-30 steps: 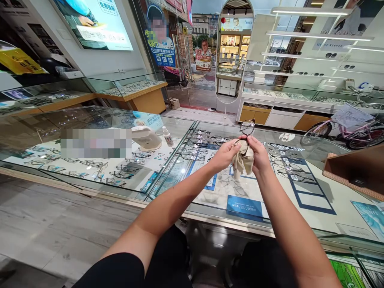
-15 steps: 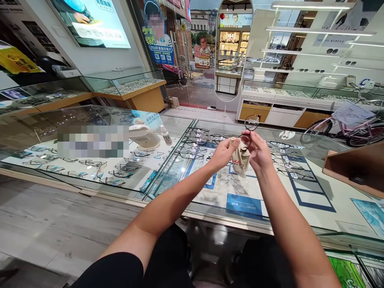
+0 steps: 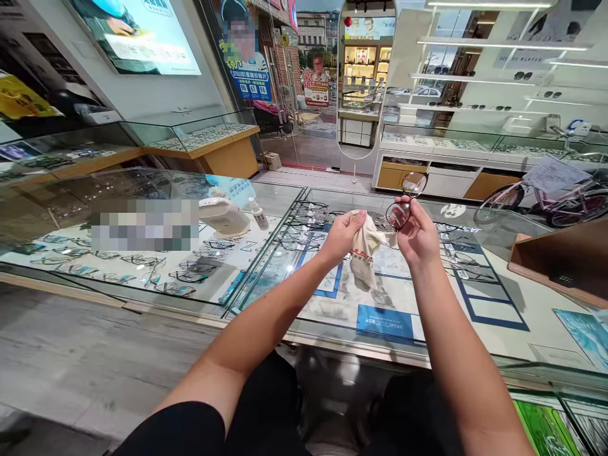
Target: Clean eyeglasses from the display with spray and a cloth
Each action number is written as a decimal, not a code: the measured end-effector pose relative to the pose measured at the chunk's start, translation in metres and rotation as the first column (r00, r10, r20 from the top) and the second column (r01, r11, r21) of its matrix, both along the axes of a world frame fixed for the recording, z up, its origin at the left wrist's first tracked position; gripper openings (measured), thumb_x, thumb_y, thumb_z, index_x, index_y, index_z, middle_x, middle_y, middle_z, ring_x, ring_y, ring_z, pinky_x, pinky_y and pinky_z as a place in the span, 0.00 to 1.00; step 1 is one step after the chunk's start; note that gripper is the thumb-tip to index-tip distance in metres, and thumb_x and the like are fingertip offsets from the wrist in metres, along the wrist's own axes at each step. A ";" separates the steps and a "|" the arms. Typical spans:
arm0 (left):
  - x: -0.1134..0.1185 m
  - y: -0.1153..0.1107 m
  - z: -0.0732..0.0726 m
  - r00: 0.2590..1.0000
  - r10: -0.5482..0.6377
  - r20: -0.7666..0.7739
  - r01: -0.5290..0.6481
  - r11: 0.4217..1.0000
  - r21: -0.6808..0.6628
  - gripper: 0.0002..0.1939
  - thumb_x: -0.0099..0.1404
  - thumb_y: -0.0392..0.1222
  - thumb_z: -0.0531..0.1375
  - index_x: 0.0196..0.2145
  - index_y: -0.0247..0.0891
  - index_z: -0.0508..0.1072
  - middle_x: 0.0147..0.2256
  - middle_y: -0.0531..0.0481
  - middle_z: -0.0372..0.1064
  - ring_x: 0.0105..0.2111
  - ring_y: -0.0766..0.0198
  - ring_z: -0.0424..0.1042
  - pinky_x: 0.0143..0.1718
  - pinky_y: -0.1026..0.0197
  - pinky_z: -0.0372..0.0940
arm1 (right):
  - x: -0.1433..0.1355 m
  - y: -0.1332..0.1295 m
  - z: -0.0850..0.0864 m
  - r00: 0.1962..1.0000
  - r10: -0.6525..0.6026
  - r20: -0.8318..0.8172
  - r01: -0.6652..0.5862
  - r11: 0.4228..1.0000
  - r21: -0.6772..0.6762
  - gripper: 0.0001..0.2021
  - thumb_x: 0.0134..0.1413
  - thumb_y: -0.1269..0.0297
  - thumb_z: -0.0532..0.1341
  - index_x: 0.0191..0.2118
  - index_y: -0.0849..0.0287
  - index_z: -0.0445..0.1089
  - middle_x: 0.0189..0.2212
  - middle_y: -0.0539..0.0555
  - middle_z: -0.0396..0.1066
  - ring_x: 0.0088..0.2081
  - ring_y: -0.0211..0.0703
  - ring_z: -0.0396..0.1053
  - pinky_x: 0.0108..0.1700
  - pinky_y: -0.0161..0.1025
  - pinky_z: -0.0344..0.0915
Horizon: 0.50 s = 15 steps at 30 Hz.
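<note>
My left hand [image 3: 342, 235] pinches a cream cleaning cloth [image 3: 365, 256] with red lettering, which hangs down over the glass counter. To its right, my right hand [image 3: 420, 233] holds a pair of dark, round-rimmed eyeglasses [image 3: 399, 216] between thumb and fingers. One lens stands above the fingers and the other is to their left, toward the cloth. A small gap separates the cloth from the lenses. Both hands are raised above the glass display counter [image 3: 332, 326], where rows of eyeglass frames [image 3: 304, 221] lie.
A white device [image 3: 223, 216] and a small white spray bottle [image 3: 258, 214] stand on the counter to the left. At right are a brown wooden box [image 3: 555, 266] and a blue leaflet [image 3: 582, 339]. A blue card [image 3: 384, 323] lies near the front edge. Beyond stands a pink bicycle [image 3: 555, 196].
My left hand has drawn the cloth away from the lens, to the left. The eyeglasses have moved slightly right and up in my right hand, and both lenses now show clear of the cloth.
</note>
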<state>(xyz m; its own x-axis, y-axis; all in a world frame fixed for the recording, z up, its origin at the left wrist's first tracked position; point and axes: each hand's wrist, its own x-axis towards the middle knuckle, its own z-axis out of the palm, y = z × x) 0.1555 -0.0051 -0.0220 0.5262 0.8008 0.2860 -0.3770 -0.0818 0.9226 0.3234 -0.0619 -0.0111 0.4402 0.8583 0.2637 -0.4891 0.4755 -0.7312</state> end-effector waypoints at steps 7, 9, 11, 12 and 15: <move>-0.007 -0.007 0.008 0.921 -0.271 -0.280 0.305 0.948 0.085 0.31 0.59 0.70 0.70 0.31 0.36 0.72 0.26 0.55 0.65 0.25 0.70 0.61 0.28 0.65 0.56 | 0.001 0.002 0.001 0.958 -0.278 0.069 0.278 0.961 0.010 0.16 0.45 0.52 0.78 0.36 0.53 0.80 0.42 0.50 0.82 0.37 0.36 0.74 0.34 0.32 0.69; -0.007 -0.011 0.007 0.831 -0.400 -0.385 0.460 0.885 0.072 0.31 0.59 0.70 0.69 0.32 0.35 0.73 0.25 0.54 0.66 0.25 0.69 0.63 0.27 0.65 0.57 | 0.001 0.002 0.002 0.933 -0.349 0.087 0.350 0.937 0.003 0.16 0.45 0.51 0.78 0.37 0.53 0.80 0.43 0.51 0.82 0.37 0.37 0.74 0.36 0.34 0.68; -0.006 -0.016 0.002 0.735 -0.493 -0.465 0.578 0.814 0.052 0.30 0.60 0.69 0.69 0.33 0.35 0.74 0.25 0.54 0.67 0.24 0.68 0.64 0.27 0.64 0.58 | 0.001 0.001 0.003 0.923 -0.376 0.082 0.377 0.926 -0.002 0.17 0.44 0.51 0.78 0.37 0.54 0.81 0.43 0.52 0.82 0.38 0.37 0.74 0.38 0.34 0.67; -0.005 -0.018 -0.001 0.700 -0.511 -0.499 0.613 0.789 0.051 0.29 0.62 0.68 0.68 0.35 0.35 0.74 0.24 0.54 0.67 0.24 0.67 0.65 0.27 0.64 0.59 | 0.001 0.000 0.004 0.924 -0.374 0.079 0.376 0.927 -0.005 0.17 0.44 0.51 0.78 0.38 0.54 0.81 0.43 0.52 0.82 0.38 0.36 0.73 0.38 0.34 0.66; -0.001 -0.023 -0.015 0.689 -0.366 -0.625 0.598 0.775 0.206 0.21 0.68 0.59 0.66 0.42 0.37 0.76 0.29 0.51 0.73 0.28 0.64 0.70 0.32 0.62 0.62 | -0.001 -0.001 0.005 0.931 -0.350 0.103 0.354 0.935 -0.020 0.17 0.44 0.51 0.77 0.38 0.55 0.81 0.43 0.52 0.82 0.38 0.36 0.73 0.39 0.34 0.66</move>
